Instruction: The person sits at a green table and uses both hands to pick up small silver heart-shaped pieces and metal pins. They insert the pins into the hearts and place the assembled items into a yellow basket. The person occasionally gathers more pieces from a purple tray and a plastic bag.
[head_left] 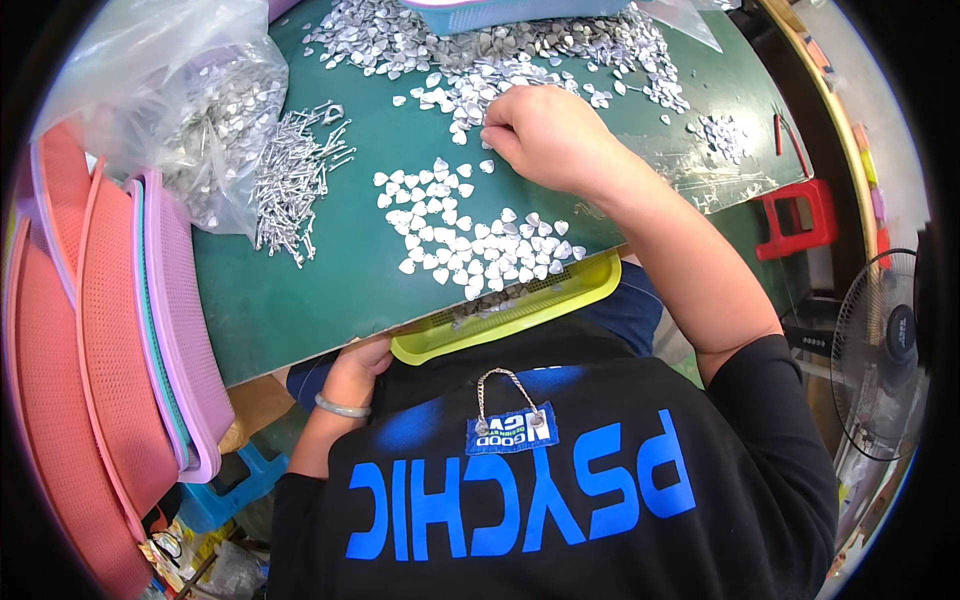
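Note:
My right hand [548, 138] is closed, its fingers curled down at the near edge of a big heap of small silver heart-shaped pieces [480, 75]. Whatever its fingertips hold is hidden. Between that heap and the table's front edge lies a loose spread of the same hearts [465, 245]. A yellow-green basket [590, 285] sits against my body under the table edge, with some hearts visible inside. At the basket's left end is my left hand [368, 355], with a bangle at the wrist. The table edge and basket hide its fingers.
A pile of silver metal pins [295, 180] lies beside a clear plastic bag [225, 130] of hearts on the green table [290, 310]. Stacked pink and purple baskets [185, 320] flank the left side. A small heart pile [725, 138], pliers [790, 140] and a fan [885, 340] are rightward.

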